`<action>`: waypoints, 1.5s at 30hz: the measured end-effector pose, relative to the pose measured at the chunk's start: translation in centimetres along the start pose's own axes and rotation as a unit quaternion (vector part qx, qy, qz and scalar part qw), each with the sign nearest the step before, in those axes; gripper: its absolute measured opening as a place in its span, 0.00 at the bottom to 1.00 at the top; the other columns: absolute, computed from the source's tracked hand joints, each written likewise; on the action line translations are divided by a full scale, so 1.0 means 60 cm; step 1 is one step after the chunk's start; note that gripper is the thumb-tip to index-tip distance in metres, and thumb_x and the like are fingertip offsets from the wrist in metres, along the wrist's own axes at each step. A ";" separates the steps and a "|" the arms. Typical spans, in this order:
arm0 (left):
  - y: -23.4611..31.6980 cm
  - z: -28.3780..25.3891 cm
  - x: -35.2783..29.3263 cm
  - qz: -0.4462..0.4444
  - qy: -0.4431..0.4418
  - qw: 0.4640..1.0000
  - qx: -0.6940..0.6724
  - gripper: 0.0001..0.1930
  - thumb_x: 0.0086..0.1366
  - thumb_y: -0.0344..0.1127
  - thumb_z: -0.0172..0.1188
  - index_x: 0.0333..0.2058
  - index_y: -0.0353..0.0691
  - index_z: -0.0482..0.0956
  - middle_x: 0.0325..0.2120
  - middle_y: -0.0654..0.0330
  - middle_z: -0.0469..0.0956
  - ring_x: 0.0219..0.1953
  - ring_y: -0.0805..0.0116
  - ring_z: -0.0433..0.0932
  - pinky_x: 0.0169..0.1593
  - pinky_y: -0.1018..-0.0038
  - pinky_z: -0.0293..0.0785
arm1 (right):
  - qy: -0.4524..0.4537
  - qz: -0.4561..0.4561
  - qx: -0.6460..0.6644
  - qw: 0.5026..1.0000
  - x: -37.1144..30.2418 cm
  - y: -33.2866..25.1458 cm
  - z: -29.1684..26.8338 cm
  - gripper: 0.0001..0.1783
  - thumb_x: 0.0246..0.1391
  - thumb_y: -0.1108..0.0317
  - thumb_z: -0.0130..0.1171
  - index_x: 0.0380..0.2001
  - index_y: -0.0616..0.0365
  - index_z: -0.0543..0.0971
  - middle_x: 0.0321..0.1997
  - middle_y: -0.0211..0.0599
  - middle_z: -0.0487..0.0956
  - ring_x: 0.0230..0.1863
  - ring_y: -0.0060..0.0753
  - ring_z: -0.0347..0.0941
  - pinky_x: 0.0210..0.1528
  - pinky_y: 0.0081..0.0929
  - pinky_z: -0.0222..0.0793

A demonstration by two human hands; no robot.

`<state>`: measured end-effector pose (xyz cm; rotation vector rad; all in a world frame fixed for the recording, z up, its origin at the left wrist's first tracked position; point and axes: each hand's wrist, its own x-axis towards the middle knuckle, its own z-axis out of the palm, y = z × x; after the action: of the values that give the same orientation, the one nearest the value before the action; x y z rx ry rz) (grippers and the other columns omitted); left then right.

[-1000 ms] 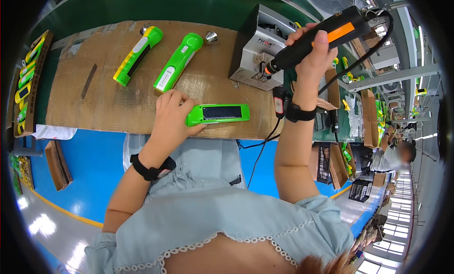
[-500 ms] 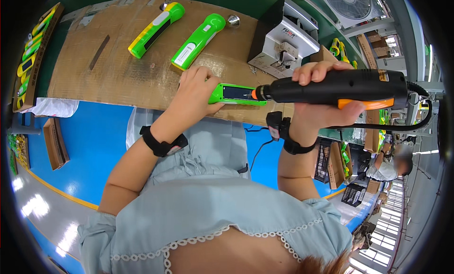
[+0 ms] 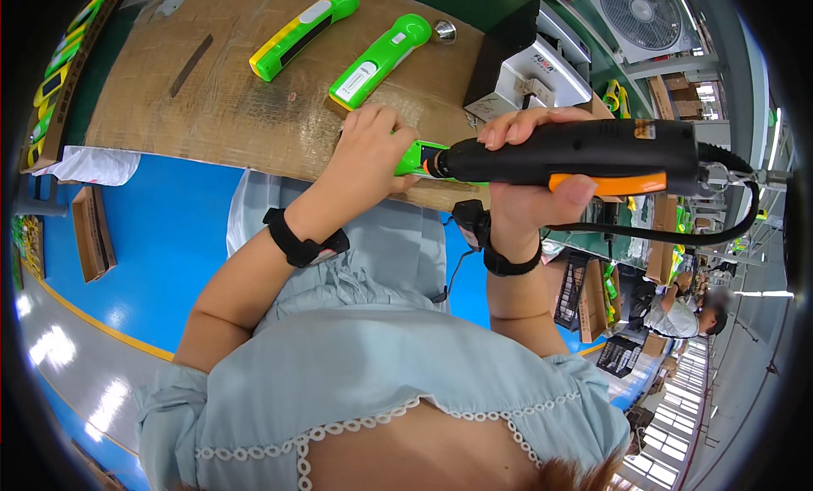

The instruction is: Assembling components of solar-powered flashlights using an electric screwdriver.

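Note:
My right hand [image 3: 529,173] grips a black electric screwdriver with an orange trigger [image 3: 584,156], held level, its tip pointing left at a green flashlight body [image 3: 412,159] lying at the near edge of the cardboard-covered bench [image 3: 229,110]. My left hand [image 3: 373,148] presses down on that green body and covers most of it. Both wrists wear black bands. A black cable runs from the screwdriver's rear toward the right.
Two more green flashlights [image 3: 381,59] [image 3: 303,32] lie farther back on the bench beside a small silver reflector [image 3: 444,32]. A grey box-shaped machine [image 3: 529,67] stands at the back right, a fan [image 3: 639,12] beyond it. Another person [image 3: 677,313] works at lower right. Blue floor lies below.
The screwdriver came down from a raised, tilted position to level, its tip now at the green body. My left hand stayed on the body.

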<state>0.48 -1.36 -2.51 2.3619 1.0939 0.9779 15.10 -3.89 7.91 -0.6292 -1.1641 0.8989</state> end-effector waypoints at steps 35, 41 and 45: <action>0.058 -0.102 0.039 0.011 -0.059 0.990 0.125 0.27 0.51 0.34 0.65 0.47 0.27 0.65 0.40 0.40 0.65 0.43 0.42 0.66 0.47 0.57 0.63 | 0.139 -0.035 -0.025 0.989 -0.023 -0.152 -0.090 0.41 0.36 0.43 0.69 0.41 0.63 0.63 0.25 0.37 0.71 0.23 0.29 0.71 0.25 0.23 0.69; -0.090 0.044 0.363 -0.055 0.012 0.978 0.200 0.24 0.53 0.40 0.65 0.38 0.26 0.68 0.38 0.35 0.66 0.40 0.37 0.68 0.44 0.54 0.68 | 0.203 -0.048 -0.048 0.977 -0.023 -0.066 -0.150 0.31 0.36 0.67 0.72 0.44 0.62 0.68 0.29 0.36 0.75 0.28 0.26 0.73 0.30 0.23 0.70; -0.253 0.134 0.536 -0.082 -0.177 0.935 0.297 0.31 0.49 0.50 0.69 0.40 0.27 0.70 0.43 0.34 0.65 0.43 0.42 0.72 0.45 0.59 0.72 | 0.191 -0.055 -0.113 0.974 -0.014 -0.051 -0.174 0.32 0.38 0.60 0.72 0.43 0.63 0.67 0.28 0.35 0.75 0.27 0.24 0.72 0.30 0.22 0.69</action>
<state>13.13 32.84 -2.56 2.6869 1.5585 0.1425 25.77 -5.90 6.92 -0.8710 -0.9465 0.5234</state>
